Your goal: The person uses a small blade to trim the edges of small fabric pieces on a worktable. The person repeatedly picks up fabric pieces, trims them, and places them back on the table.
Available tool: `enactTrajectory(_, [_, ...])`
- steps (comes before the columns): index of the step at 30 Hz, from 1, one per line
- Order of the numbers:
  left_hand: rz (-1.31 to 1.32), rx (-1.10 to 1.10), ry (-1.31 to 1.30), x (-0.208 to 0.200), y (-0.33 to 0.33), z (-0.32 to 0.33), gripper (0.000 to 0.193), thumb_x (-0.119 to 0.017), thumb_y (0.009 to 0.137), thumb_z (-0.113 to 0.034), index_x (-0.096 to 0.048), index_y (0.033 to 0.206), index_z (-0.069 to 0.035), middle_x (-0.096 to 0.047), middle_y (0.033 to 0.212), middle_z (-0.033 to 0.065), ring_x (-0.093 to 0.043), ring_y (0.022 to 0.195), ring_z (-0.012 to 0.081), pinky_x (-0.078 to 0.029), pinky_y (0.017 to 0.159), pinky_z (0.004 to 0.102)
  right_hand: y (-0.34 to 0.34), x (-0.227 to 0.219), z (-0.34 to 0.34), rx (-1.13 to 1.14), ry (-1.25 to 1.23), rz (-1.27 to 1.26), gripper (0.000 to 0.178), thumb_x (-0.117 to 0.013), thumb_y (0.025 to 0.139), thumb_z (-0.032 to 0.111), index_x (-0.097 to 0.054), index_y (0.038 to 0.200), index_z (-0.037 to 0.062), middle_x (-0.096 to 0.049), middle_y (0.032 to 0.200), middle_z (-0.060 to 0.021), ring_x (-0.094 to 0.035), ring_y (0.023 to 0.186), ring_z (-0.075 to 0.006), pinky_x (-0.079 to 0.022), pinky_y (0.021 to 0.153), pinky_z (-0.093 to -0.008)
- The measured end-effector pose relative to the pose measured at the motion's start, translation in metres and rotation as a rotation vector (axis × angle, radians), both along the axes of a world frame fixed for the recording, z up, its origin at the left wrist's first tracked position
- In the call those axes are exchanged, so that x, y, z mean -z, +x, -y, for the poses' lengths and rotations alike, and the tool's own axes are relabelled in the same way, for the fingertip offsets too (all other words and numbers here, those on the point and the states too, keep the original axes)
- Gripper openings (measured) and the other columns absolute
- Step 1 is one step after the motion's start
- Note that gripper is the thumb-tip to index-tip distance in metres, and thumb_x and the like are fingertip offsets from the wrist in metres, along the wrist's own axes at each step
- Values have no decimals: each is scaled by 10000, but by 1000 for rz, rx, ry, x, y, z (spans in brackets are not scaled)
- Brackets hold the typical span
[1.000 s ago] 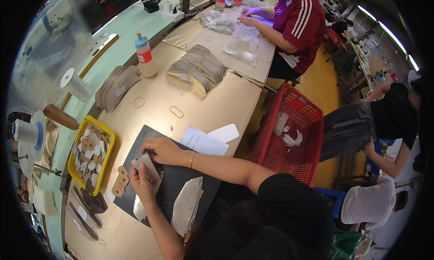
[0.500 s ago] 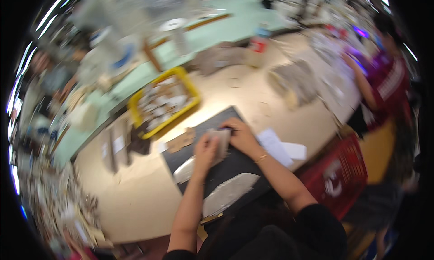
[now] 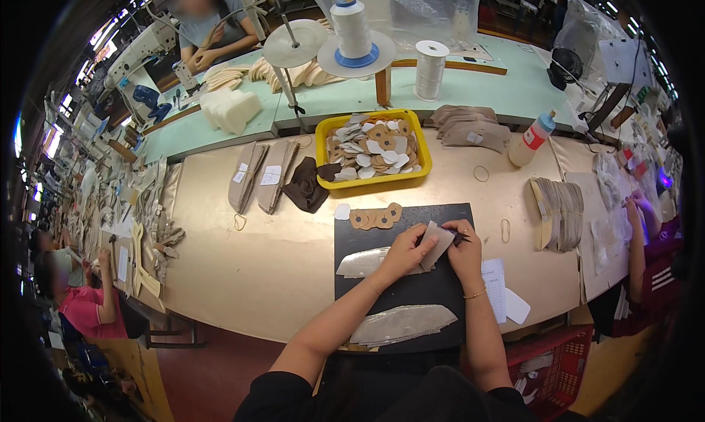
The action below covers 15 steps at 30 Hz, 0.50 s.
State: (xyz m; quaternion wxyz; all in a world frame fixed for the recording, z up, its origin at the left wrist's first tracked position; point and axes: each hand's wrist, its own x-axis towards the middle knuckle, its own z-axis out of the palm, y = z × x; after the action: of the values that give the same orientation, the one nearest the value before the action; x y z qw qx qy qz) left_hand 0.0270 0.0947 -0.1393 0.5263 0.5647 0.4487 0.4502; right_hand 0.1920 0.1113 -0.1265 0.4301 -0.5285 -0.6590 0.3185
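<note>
My left hand pinches a flat grey-beige cut piece and holds it tilted above the black mat. My right hand is closed at the piece's right edge. A small dark pointed object shows between its fingers; its kind is unclear. Under and beside my left hand lies a fanned stack of grey-beige pieces. Nearer to me on the mat rests a second fanned stack. Several brown tabs with dark dots overlap at the mat's far edge, next to a white tab.
Beyond the mat stands a yellow tray of small pieces, with dark cloth beside it. Bundled pieces and a red-labelled bottle are at right. Papers lie right of the mat. A red crate stands below the table edge.
The view has turned and levelled, and the blur has gone. Both hands remain together at the held piece above the mat.
</note>
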Motion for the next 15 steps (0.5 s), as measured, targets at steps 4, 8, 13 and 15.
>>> enactTrajectory(4, [-47,-11,0,-4,-1,1,230,-598,959,-249,-611,985,-21,-586,870,25,-531,786,95,-448,705,255,0,-1,0,-1,-2,-4,210,-615,776,-41,-647,973,27,-633,890,-94,-626,784,-224,-485,697,-287])
enactTrajectory(8, [-31,-7,-4,-5,-1,0,231,-598,956,-249,-612,980,-20,-587,871,31,-531,793,102,-447,717,257,0,-4,1,-9,24,7,210,-611,777,-45,-647,971,26,-633,885,-93,-624,781,-217,-483,690,-287])
enactTrajectory(13, [-40,-8,4,-5,-1,0,228,-597,956,-244,-612,981,-18,-588,871,33,-534,796,103,-448,720,258,0,-5,0,-13,41,6,216,-609,775,-49,-646,973,27,-634,886,-89,-619,776,-209,-479,686,-283])
enactTrajectory(15, [-36,-7,12,-6,-1,0,225,-596,957,-241,-611,982,-18,-588,871,33,-537,796,105,-450,718,259,0,-5,0,-13,34,6,217,-608,774,-51,-647,973,27,-634,888,-88,-619,777,-207,-478,687,-282])
